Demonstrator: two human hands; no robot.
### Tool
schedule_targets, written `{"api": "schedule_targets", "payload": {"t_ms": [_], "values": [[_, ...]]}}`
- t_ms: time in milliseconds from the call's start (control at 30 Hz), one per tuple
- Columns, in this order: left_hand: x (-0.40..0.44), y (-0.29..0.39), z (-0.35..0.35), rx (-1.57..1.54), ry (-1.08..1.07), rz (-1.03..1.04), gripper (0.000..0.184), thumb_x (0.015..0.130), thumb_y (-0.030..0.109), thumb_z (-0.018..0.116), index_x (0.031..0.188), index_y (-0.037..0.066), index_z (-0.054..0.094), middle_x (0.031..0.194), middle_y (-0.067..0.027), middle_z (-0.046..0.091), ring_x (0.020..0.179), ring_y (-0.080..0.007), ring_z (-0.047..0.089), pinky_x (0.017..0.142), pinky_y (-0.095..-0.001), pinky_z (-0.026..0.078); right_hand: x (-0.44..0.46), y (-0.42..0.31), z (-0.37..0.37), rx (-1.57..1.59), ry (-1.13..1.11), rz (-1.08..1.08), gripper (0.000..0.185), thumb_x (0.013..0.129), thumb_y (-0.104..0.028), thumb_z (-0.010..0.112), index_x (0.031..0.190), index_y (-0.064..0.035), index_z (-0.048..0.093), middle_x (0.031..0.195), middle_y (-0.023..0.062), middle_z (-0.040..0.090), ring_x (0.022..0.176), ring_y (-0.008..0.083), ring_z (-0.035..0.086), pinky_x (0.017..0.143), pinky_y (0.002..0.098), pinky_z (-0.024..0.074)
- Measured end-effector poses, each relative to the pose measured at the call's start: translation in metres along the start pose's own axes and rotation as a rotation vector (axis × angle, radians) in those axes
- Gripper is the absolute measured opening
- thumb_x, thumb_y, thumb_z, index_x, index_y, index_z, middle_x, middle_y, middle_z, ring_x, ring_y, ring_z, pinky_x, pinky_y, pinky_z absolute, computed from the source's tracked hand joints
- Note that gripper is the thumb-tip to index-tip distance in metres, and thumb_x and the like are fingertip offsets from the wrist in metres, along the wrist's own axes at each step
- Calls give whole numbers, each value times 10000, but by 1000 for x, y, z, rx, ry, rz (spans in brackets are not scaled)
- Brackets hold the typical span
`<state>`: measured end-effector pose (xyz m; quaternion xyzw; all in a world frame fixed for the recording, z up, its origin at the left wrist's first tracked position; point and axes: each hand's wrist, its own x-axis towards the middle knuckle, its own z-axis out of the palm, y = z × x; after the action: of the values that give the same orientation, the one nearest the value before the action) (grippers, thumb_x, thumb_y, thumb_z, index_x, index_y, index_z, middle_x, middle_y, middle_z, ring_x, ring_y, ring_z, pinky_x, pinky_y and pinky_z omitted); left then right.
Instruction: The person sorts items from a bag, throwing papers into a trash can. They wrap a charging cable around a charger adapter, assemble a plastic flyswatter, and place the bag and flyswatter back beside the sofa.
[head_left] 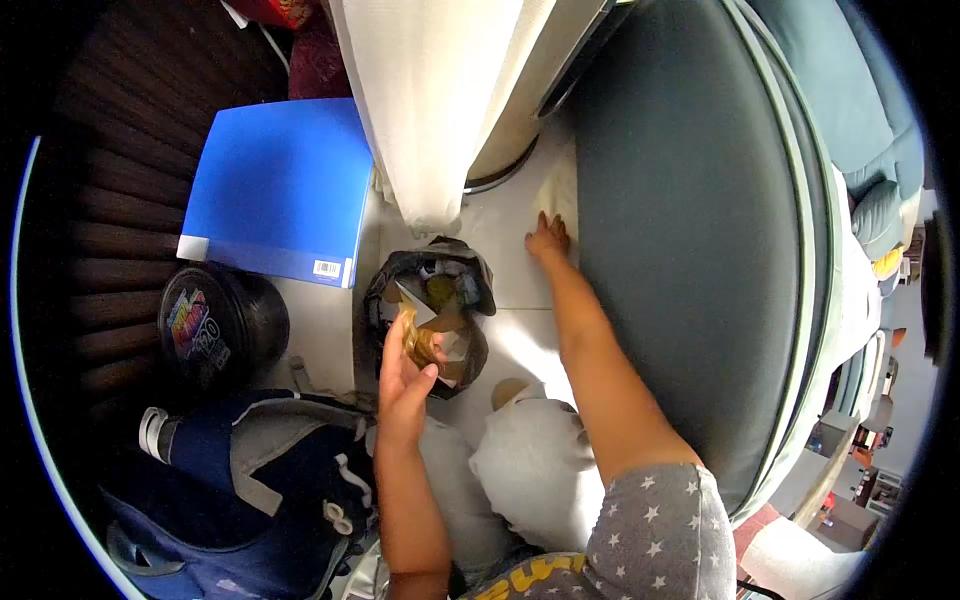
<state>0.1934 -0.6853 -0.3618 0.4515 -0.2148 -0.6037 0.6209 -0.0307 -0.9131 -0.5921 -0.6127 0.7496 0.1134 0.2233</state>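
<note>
My left hand [404, 382] is closed on a crumpled golden-brown wrapper [418, 345], held over a dark plastic bag [378, 300] that stands open on the floor. Inside the bag are pale paper pieces [415, 302] and a greenish item [440, 290]. My right hand [548, 238] stretches away along the couch base, fingers spread at the floor. Its fingertips are at the near edge of a pale, flat, cloth-like piece [558, 190]; whether they touch it I cannot tell.
A blue box [280, 190] and a black round tub [220, 325] stand left of the bag. A navy backpack [250, 490] lies nearer me. The grey couch side [680, 250] borders the right. A white curtain [420, 110] hangs ahead.
</note>
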Motion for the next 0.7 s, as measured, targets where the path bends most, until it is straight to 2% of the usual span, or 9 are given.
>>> {"api": "schedule_targets", "payload": {"t_ms": [267,333,367,433,500,567,633,667,700], "values": [[8,-2,-5,-14,-73,21,699,744,71,543,1367,7,234,1089,-100,493,910,-167,478,862,-304,367,-16,9,44,-116,104,-137,656,776,-180,475,1350,40,246,1442,149,204,1327,289,207,1077,419,183],[7,-3,-2,-28,-47,6,701,741,70,543,1368,11,234,1085,-103,496,911,-169,479,861,-304,367,-33,10,55,-48,269,-263,563,731,-127,507,1258,40,404,1349,171,362,1248,292,346,1053,414,224],[10,-4,-3,-31,-47,3,701,741,70,543,1368,11,234,1085,-103,496,911,-169,479,861,-304,367,-42,8,57,-51,267,-260,563,731,-127,507,1258,40,404,1349,171,362,1248,292,346,1053,414,224],[11,-7,-7,-51,-61,53,698,741,71,540,1365,4,236,1086,-114,498,917,-174,482,870,-311,364,-84,-13,46,-80,151,-464,269,690,-70,501,920,44,582,1006,216,583,952,343,562,854,415,425],[12,-6,-8,-41,-53,66,685,740,87,530,1358,-7,247,1081,-119,499,917,-178,485,877,-312,360,-107,-25,56,-45,210,-552,87,644,-73,549,684,3,564,778,193,598,715,352,585,709,430,460],[12,-6,-13,-55,18,95,675,738,110,519,1349,-16,261,1076,-117,501,910,-180,486,881,-313,359,-114,-28,58,-91,136,-413,163,680,-110,576,793,7,568,844,189,582,807,337,574,733,409,460],[13,-7,-14,-65,43,88,659,737,122,506,1341,-13,278,1074,-116,501,903,-178,486,880,-313,360,-121,-19,53,-74,224,-355,253,726,-146,563,938,-8,565,992,162,570,928,282,545,750,395,459],[14,-6,-12,-58,56,110,650,739,123,505,1336,-13,288,1075,-119,501,908,-179,487,882,-315,360,-130,-12,51,-97,395,-382,222,753,-135,537,934,-8,555,961,148,567,921,290,541,754,395,462],[16,-6,-10,-54,69,132,640,740,125,505,1330,-12,299,1076,-121,501,912,-181,488,885,-316,360,-129,-6,55,-96,396,-382,222,753,-135,537,934,-8,555,961,148,567,921,290,541,754,395,462]]}}
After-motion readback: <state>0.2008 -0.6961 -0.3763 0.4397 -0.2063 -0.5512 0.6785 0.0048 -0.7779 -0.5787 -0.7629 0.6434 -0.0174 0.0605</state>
